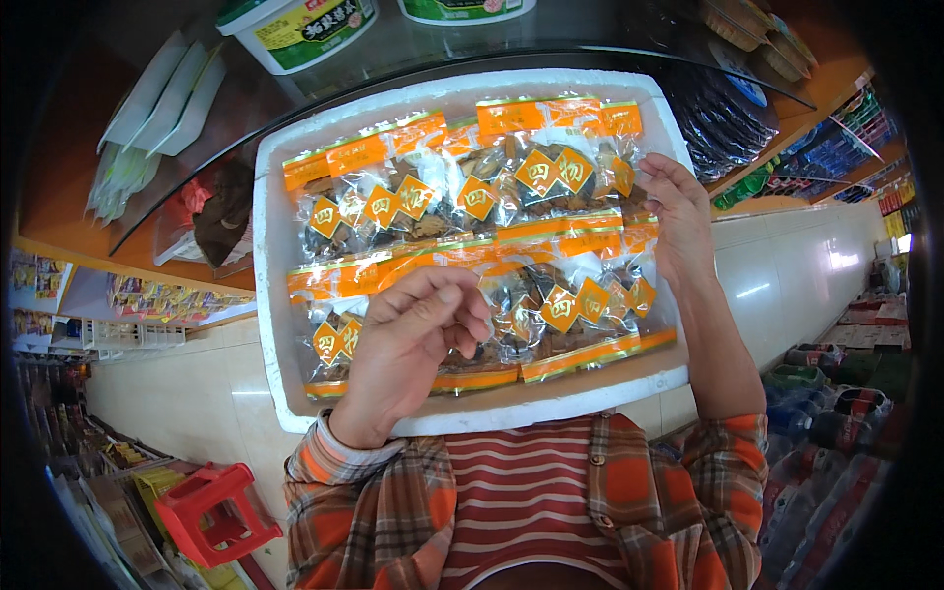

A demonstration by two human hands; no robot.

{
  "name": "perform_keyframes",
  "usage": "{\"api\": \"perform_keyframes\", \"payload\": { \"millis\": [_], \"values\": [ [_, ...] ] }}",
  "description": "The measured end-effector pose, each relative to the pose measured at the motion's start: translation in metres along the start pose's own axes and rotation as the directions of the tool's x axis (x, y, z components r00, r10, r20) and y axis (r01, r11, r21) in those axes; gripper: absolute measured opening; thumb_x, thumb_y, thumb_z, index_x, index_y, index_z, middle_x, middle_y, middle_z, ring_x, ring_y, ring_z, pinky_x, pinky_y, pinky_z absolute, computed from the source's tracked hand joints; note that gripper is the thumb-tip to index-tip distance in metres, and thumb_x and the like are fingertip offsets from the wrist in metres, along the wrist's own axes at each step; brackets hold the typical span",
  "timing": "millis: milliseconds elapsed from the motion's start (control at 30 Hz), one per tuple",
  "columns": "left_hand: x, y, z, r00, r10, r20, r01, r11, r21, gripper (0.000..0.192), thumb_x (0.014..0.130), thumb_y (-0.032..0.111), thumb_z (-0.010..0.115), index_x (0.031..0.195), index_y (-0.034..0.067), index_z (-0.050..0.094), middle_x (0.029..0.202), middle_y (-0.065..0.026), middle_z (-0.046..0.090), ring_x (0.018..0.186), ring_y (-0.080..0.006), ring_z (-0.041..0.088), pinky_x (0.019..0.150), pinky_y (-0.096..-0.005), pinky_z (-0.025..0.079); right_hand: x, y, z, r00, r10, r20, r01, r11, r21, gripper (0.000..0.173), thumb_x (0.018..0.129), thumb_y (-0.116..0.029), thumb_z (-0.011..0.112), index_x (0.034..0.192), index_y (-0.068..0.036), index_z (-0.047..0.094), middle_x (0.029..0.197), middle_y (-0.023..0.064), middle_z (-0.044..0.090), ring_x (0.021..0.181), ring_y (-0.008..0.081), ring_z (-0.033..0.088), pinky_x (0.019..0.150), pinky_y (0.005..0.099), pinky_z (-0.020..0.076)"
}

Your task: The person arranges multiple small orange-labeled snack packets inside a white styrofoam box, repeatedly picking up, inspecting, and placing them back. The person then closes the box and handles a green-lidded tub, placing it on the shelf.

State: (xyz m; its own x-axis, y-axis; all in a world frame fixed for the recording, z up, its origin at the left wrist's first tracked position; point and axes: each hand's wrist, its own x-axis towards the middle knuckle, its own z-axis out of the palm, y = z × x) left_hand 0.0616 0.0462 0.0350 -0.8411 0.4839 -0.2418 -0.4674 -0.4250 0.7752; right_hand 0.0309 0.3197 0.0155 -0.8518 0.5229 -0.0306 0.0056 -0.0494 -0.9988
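A white polystyrene foam box (274,310) lies before me, holding several clear plastic packets of dried herbs (557,177) with orange printed headers and diamond labels. They lie in two overlapping rows. My left hand (420,346) is over the front row, its fingers loosely curled and partly apart, with nothing visible in them. It covers parts of the packets beneath. At the box's right side, my right hand (678,214) has its fingertips at the clear edge of the far-right packet (623,173). Whether they pinch the plastic is not clear.
Behind the box is a dark glass-topped counter (398,66) with white-and-green tubs (310,37). Stacked black plastic-wrapped goods (726,118) stand to the right. A red plastic stool (214,516) is at lower left, with packs of bottles (818,472) at lower right.
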Motion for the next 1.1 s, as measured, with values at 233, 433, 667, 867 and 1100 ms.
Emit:
{"api": "perform_keyframes", "payload": {
  "millis": [233,433,667,867,1100],
  "values": [
    [-0.007,-0.002,0.008,0.975,0.074,0.212,-0.182,0.812,0.555,0.02,0.085,0.014,0.054,0.099,0.0,0.056,0.084,-0.0081,0.059,0.072,-0.0141,0.057,0.061,-0.0245,0.046,-0.001,-0.014,-0.011,0.987,-0.146,0.065,0.135,0.981,0.14,0.024,0.077,-0.009,0.055,0.1,-0.002,0.056,0.097,0.0037,0.055,0.083,0.0079,0.048,0.07,0.0222,0.0359],
    [-0.049,0.005,0.004,0.838,0.191,0.511,-0.522,0.006,0.853,0.044,0.072,0.025,0.068,0.105,0.0,0.054,0.091,-0.0142,0.059,0.078,-0.0268,0.058,0.068,-0.0327,0.047,-0.056,-0.049,-0.055,0.822,-0.392,0.413,0.302,0.915,0.268,0.023,0.079,-0.015,0.055,0.095,0.002,0.056,0.087,0.0092,0.058,0.075,0.0117,0.052,0.065,0.023,0.0378],
    [-0.097,-0.028,-0.018,0.905,0.226,0.36,-0.229,-0.454,0.861,0.055,0.06,0.029,0.072,0.104,0.001,0.055,0.091,-0.0126,0.057,0.08,-0.027,0.053,0.069,-0.0361,0.041,-0.126,-0.001,-0.108,0.357,0.018,0.934,-0.186,0.981,0.052,0.02,0.083,-0.014,0.053,0.087,0.005,0.058,0.079,0.0125,0.06,0.07,0.0153,0.055,0.063,0.0261,0.0432],
    [-0.089,-0.052,-0.04,0.821,0.382,0.424,-0.177,-0.536,0.826,0.046,0.057,0.034,0.073,0.082,0.0,0.055,0.075,-0.0102,0.055,0.067,-0.026,0.053,0.058,-0.0352,0.039,-0.157,0.098,-0.109,0.414,0.456,0.788,-0.54,0.82,-0.191,0.024,0.084,-0.018,0.055,0.095,0.004,0.054,0.086,0.0111,0.059,0.076,0.0153,0.056,0.062,0.025,0.0434],
    [-0.079,-0.048,-0.042,0.663,0.486,0.569,-0.255,-0.568,0.782,0.046,0.061,0.043,0.071,0.068,0.002,0.054,0.059,-0.0068,0.051,0.05,-0.0228,0.051,0.046,-0.0319,0.036,-0.162,0.16,-0.087,0.574,0.548,0.609,-0.766,0.622,0.162,0.035,0.082,-0.016,0.059,0.108,0.003,0.047,0.097,0.0145,0.057,0.087,0.0231,0.058,0.068,0.0309,0.0501]
  ]
}}
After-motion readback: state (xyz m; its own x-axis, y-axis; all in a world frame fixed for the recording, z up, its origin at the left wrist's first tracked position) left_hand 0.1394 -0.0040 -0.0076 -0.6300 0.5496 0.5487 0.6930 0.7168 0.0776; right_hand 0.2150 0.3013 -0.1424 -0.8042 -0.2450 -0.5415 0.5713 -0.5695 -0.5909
